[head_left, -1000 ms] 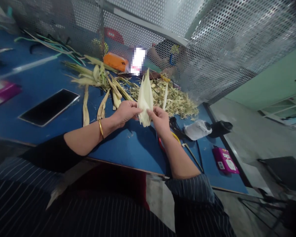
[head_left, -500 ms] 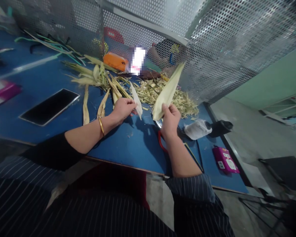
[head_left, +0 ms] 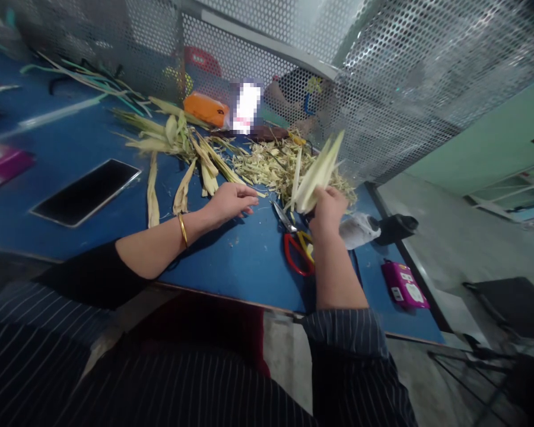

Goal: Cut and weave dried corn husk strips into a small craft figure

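Note:
A pale green corn husk [head_left: 317, 178] stands tilted up in my right hand [head_left: 330, 207], pinched near its lower end. Beside it is a narrow pale strip [head_left: 296, 175]; whether the hand holds this too I cannot tell. My left hand [head_left: 235, 201] hovers over the blue table, fingers loosely stretched, with nothing visible in them. Scissors [head_left: 299, 255] with red and yellow handles lie just left of my right wrist, partly hidden by it. Behind both hands spreads a heap of shredded husk [head_left: 271, 160]. Whole dry husks [head_left: 184, 190] lie left of my left hand.
A black phone [head_left: 86, 191] lies on the left of the table [head_left: 231, 267]. An orange packet [head_left: 206, 110] and a blurred bright screen [head_left: 247, 107] stand by the perforated metal panel [head_left: 267, 38]. To the right are a white wrapped roll [head_left: 359, 230], a black one [head_left: 397, 228] and a purple packet [head_left: 404, 284].
My left hand has let go of the thin whitish piece it pinched. My right hand has moved right and slightly back with the husk, uncovering more of the scissors.

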Tool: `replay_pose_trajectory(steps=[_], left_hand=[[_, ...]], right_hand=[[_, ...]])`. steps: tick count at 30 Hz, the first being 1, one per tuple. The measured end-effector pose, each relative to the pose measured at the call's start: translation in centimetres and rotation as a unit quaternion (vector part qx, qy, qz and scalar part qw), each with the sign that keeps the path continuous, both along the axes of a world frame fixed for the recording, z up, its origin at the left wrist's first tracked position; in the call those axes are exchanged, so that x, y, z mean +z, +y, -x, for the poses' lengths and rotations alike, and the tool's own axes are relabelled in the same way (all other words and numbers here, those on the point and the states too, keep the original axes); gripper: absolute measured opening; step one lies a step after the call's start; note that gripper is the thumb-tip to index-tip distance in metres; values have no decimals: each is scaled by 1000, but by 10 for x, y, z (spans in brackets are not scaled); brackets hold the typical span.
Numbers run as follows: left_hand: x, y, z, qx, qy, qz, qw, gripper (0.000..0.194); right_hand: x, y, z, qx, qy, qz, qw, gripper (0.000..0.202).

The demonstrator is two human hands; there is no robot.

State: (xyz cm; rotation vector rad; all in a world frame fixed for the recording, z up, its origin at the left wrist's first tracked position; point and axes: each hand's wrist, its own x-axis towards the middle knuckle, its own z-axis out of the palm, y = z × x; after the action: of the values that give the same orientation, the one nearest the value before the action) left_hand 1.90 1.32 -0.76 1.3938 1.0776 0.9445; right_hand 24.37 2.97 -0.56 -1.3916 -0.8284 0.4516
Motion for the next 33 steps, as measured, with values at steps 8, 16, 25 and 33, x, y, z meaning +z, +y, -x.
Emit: replay_pose_trajectory(steps=[8,16,25,33], left_hand=[[12,-7,-3,16,-50,-7,999,31],[8,-9,-7,9,-111,18,994,15],[14,-2,-3,111,-144,36,983,14],[24,4,9,142,-162,27,976,12]], right_hand=[[-4,-24,41,194,-90,-20,977,20],[-10,-39,69,243,-70,-15,967,23],[-2,-36,63,171,-16,-21,985,19],[-2,-38,60,227,-223,141,937,15]])
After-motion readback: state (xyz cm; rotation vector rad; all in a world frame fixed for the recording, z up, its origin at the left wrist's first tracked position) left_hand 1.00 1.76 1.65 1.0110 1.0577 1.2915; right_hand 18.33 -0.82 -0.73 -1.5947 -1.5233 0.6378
